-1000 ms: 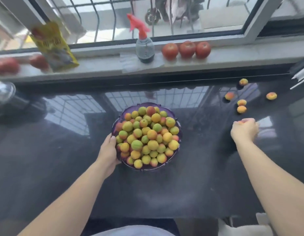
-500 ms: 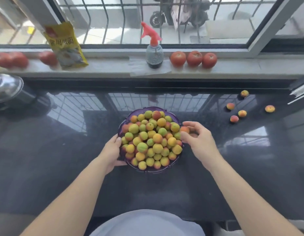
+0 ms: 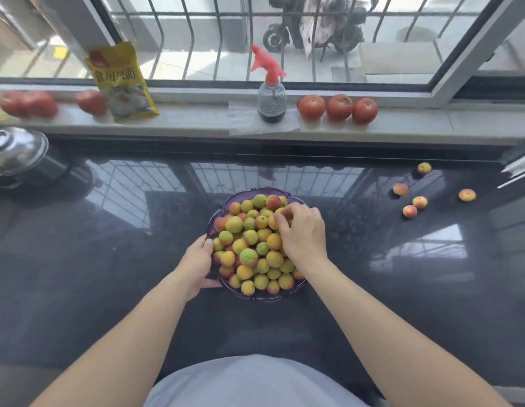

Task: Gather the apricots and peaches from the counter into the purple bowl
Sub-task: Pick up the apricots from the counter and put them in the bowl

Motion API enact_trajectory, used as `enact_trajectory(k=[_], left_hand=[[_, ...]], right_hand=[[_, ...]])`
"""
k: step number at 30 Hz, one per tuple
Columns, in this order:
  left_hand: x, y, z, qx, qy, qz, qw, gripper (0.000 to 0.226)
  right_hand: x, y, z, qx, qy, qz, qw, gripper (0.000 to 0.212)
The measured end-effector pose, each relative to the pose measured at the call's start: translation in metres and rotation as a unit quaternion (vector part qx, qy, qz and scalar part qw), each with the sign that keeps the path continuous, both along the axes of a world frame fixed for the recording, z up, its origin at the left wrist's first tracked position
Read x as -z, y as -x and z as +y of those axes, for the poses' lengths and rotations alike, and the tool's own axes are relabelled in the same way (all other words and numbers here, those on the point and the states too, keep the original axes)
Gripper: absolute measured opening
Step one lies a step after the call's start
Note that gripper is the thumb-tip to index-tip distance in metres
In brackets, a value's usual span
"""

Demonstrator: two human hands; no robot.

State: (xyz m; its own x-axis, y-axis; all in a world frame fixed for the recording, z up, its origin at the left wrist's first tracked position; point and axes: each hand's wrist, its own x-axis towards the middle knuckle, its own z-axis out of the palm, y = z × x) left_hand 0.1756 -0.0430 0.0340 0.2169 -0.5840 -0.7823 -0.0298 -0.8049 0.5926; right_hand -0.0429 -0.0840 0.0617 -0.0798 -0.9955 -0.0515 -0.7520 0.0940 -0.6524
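Left hand [image 3: 196,261] grips purple bowl [image 3: 218,211] rim. Right hand [image 3: 302,233], fingers curled, sets a fruit on the heaped pile [image 3: 252,248]. Risk: overfull heap, fruit rolls off. Five fruits [image 3: 419,202] remain on counter [image 3: 402,289], far right.

Both forearms are bare, no sleeves, watch or rings visible on the left hand [image 3: 196,261] or right hand [image 3: 304,235]. A pale grey-lilac garment [image 3: 252,383] covers the torso near the bottom edge.

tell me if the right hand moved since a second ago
Yes. The right hand moved left, away from the loose fruit on the counter, and now sits over the purple bowl.
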Motion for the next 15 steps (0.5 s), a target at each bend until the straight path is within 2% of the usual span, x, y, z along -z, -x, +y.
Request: enact_trajectory(k=[3, 7, 10, 15], left_hand=[[-0.001, -0.001, 0.000, 0.004, 0.001, -0.002, 1.000, 0.032], [-0.002, 0.000, -0.002, 0.008, 0.007, -0.005, 1.000, 0.031], [0.001, 0.000, -0.003, 0.002, 0.010, -0.015, 1.000, 0.034], [0.007, 0.017, 0.003, -0.004, 0.008, -0.007, 1.000, 0.035]], right_hand=[[0.005, 0.002, -0.007, -0.011, -0.004, 0.034, 0.999, 0.024], [0.005, 0.019, -0.005, 0.006, 0.025, -0.038, 0.999, 0.019], [0.018, 0.054, 0.006, 0.095, 0.048, -0.074, 0.992, 0.012], [0.058, 0.125, 0.025, 0.269, 0.002, -0.075, 0.960, 0.026]])
